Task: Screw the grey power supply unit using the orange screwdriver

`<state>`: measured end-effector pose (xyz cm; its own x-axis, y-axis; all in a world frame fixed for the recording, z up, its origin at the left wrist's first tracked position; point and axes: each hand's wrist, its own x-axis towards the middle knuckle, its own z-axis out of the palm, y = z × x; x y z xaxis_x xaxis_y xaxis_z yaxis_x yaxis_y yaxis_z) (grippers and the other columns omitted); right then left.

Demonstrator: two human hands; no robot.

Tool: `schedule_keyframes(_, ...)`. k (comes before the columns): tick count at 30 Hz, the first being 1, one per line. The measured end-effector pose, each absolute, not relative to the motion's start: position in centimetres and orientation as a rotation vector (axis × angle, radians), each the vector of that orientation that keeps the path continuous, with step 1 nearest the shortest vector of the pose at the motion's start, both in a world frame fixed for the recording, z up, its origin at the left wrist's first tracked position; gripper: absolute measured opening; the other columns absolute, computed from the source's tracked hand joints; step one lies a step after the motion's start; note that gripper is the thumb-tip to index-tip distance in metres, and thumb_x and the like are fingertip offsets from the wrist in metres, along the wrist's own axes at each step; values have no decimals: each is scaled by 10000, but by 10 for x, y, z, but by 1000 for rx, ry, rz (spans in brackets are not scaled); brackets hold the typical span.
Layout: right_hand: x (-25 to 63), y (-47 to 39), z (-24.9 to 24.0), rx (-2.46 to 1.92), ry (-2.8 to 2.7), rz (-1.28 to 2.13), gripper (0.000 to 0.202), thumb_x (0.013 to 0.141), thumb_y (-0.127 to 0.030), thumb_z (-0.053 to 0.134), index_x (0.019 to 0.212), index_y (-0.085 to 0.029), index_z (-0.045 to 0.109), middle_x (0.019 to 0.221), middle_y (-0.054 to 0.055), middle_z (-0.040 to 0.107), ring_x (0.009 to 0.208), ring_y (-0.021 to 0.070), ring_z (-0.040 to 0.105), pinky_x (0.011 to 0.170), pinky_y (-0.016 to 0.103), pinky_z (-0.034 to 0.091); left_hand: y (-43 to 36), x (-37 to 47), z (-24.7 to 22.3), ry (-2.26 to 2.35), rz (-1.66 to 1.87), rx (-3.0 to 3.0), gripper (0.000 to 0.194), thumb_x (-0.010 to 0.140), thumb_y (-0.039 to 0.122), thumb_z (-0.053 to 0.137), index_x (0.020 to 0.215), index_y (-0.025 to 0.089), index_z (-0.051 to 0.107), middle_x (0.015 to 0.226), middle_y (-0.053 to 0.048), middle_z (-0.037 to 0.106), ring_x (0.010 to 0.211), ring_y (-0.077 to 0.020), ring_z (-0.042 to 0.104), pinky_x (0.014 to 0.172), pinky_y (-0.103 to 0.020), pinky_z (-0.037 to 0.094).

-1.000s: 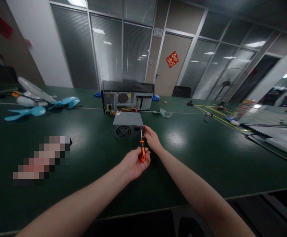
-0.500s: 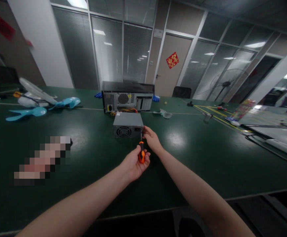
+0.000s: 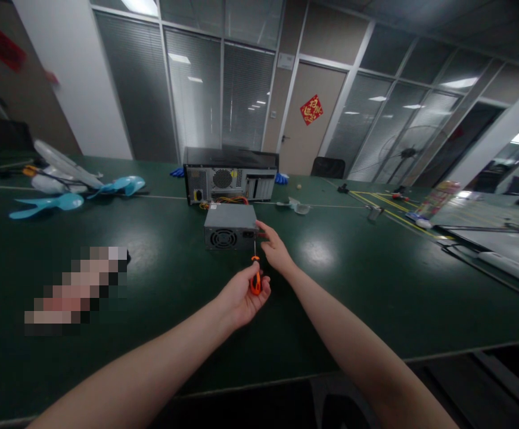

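A grey power supply box (image 3: 231, 217) with a round fan grille sits on the green table, in front of a computer case (image 3: 231, 173) lying on its side. My left hand (image 3: 245, 292) is wrapped round the orange and black handle of a screwdriver (image 3: 255, 281), whose shaft points up to the box's lower right corner. Beside that right edge is my right hand (image 3: 274, 245), its fingers apart, with the index fingertip at the box. Coloured cables lie between the box and the case.
Light blue plastic blades (image 3: 49, 204) and a white round part lie at the left. A pixelated object (image 3: 78, 286) rests at the near left. Clear plastic pieces (image 3: 294, 206) are right of the case; cables and a panel lie far right.
My right index finger has lifted slightly along the box's right edge and spread from the other fingers. My left thumb has shifted up on the screwdriver handle, which has turned a little.
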<state>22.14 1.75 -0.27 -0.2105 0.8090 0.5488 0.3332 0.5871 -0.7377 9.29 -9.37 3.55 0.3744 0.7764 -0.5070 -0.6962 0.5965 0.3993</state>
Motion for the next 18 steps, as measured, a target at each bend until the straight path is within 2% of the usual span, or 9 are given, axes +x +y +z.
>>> schedule_keyframes(4, 224, 17, 0, -921, -1857, 528, 672, 680, -24, 349, 1300, -279, 376, 1327, 32, 392, 1105, 157, 476, 916, 365, 424, -93, 93, 35, 729, 943, 102, 133, 849, 217, 435, 857, 92, 477, 752, -91, 530, 552, -83, 530, 456, -177, 484)
schedule_keyframes(9, 225, 13, 5, -890, -1919, 396, 676, 681, -4, 352, 1295, -285, 391, 1407, -8, 289, 1278, 155, 286, 1036, 395, 296, -94, 94, 37, 686, 932, 67, 258, 887, 253, 333, 867, 64, 508, 741, -94, 520, 542, -83, 517, 457, -194, 488)
schedule_keyframes(15, 229, 17, 2, -913, -1939, 420, 660, 713, -22, 342, 1319, -286, 353, 1360, -18, 376, 1218, 129, 383, 1032, 368, 308, -92, 92, 35, 697, 933, 82, 179, 839, 243, 444, 838, 73, 498, 745, -95, 523, 556, -84, 518, 473, -187, 489)
schedule_keyframes(18, 228, 18, 0, -905, -1928, 418, 642, 726, -32, 341, 1322, -270, 350, 1357, -6, 381, 1183, 124, 423, 1024, 350, 319, -92, 92, 33, 694, 936, 83, 149, 844, 198, 418, 875, 71, 489, 773, -106, 529, 569, -87, 524, 490, -195, 494)
